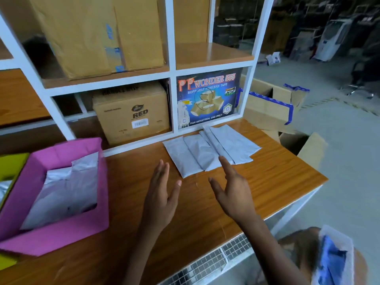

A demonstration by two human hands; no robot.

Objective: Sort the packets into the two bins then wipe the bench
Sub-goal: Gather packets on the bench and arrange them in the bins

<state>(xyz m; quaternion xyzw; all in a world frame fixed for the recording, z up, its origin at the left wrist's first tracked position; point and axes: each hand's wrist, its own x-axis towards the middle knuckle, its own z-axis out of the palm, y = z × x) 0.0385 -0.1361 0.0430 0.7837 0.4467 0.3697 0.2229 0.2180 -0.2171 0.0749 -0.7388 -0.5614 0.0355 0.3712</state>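
Note:
Several grey packets (207,150) lie overlapped on the wooden bench (277,177), close to the white shelf frame. My left hand (161,194) hovers flat and open just in front of them, holding nothing. My right hand (231,190) is open too, its index fingertip touching the near edge of the packets. A pink bin (61,237) at the left holds grey packets (65,192). A yellow bin (10,163) shows only partly at the far left edge. A blue cloth (331,262) sits in a clear container at bottom right.
White shelving behind the bench holds cardboard boxes (131,112) and a tape carton (207,97). Open cardboard boxes (269,103) stand off the bench's right end. The bench's right edge drops to a grey floor.

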